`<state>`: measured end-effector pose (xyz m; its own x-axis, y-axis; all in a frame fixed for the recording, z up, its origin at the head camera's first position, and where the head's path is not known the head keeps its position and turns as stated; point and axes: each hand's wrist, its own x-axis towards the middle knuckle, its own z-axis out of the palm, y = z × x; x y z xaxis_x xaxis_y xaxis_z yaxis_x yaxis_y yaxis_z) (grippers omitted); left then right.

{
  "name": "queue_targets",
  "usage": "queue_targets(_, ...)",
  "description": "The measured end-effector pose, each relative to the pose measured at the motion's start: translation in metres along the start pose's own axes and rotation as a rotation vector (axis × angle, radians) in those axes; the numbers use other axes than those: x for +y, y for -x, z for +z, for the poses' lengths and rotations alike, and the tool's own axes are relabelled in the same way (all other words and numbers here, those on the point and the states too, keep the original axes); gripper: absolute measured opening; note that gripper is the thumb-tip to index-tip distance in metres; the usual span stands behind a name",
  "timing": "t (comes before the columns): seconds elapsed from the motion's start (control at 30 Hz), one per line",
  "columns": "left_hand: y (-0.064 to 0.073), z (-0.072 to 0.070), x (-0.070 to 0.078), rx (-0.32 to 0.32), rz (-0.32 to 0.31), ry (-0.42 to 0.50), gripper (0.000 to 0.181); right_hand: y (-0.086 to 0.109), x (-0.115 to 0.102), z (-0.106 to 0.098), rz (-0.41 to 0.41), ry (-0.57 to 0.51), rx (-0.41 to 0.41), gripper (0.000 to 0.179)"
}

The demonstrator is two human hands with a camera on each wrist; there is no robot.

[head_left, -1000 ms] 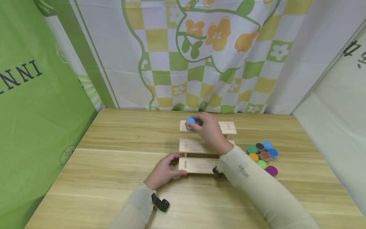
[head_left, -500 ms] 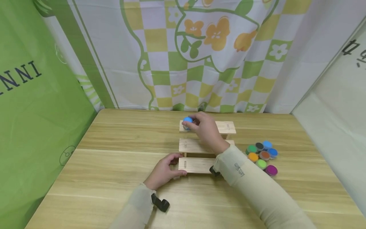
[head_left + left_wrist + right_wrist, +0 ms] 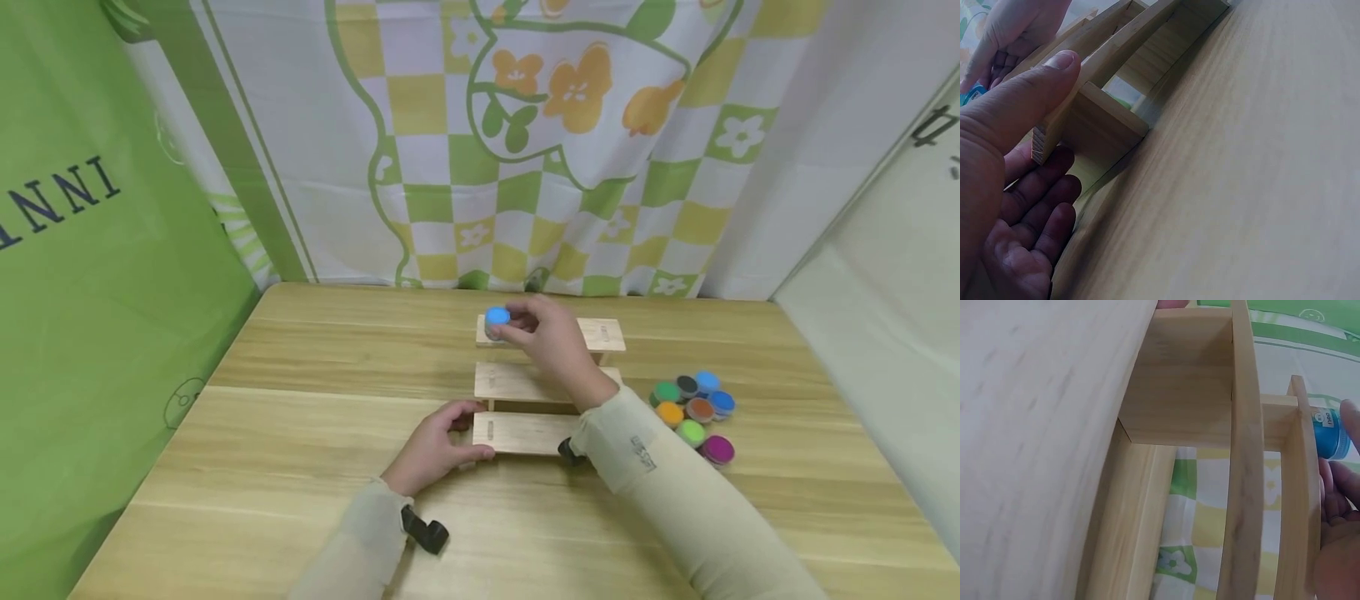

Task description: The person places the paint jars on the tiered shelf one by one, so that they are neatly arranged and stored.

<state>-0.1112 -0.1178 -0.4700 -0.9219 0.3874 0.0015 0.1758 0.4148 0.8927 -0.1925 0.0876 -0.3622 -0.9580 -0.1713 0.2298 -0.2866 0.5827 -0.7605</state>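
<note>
A three-tier wooden step rack [image 3: 517, 432] stands on the table. My left hand [image 3: 437, 448] grips the left end of its lowest board; in the left wrist view the thumb [image 3: 1038, 94] lies over the board, with fingers beneath. At the left end of the top board, my right hand [image 3: 553, 343] pinches a small blue-lidded jar [image 3: 497, 320] between thumb and fingers. The right wrist view shows this jar [image 3: 1329, 432] with a pale label, its base against the top board. My right forearm hides the right part of the lower boards.
Right of the rack, several small jars with coloured lids, among them a green one [image 3: 665, 393], an orange one [image 3: 670, 414] and a purple one [image 3: 717, 451], stand close together on the wooden table [image 3: 300, 367]. A patterned curtain [image 3: 547, 167] hangs behind the table's back edge.
My right hand has shifted the blue-lidded jar slightly left along the top board. The left hand keeps its hold on the rack. The head view has swayed slightly.
</note>
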Motion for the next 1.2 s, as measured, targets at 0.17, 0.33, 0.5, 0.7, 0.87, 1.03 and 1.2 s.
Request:
queue_targets(0.17,-0.001,0.0,0.0,-0.001,-0.007,-0.002,0.067,0.003,0.003,-0.004,-0.006,0.016,0.016,0.046)
queue_targets(0.33,-0.001,0.001,-0.001,0.002,-0.009,-0.002,0.068,0.008,0.007,-0.008,0.011,-0.005,0.004,0.045)
queue_targets(0.5,-0.001,0.001,-0.001,0.001,-0.013,0.003,0.069,0.015,0.009,-0.014,0.073,-0.064,-0.014,0.044)
queue_targets(0.7,-0.001,0.001,0.002,-0.003,-0.025,0.004,0.068,0.021,0.009,-0.024,0.095,-0.136,-0.03,0.041)
queue_targets(0.87,0.0,0.001,0.002,-0.007,-0.044,0.005,0.068,0.027,0.013,-0.031,0.086,-0.21,-0.055,0.04)
queue_targets(1.03,-0.001,0.001,0.002,-0.002,-0.037,0.009,0.068,0.036,0.016,-0.038,0.104,-0.315,-0.048,0.041)
queue_targets(1.2,-0.001,0.001,0.002,-0.003,-0.021,0.01,0.067,0.046,0.02,-0.044,0.157,-0.4,-0.022,0.044)
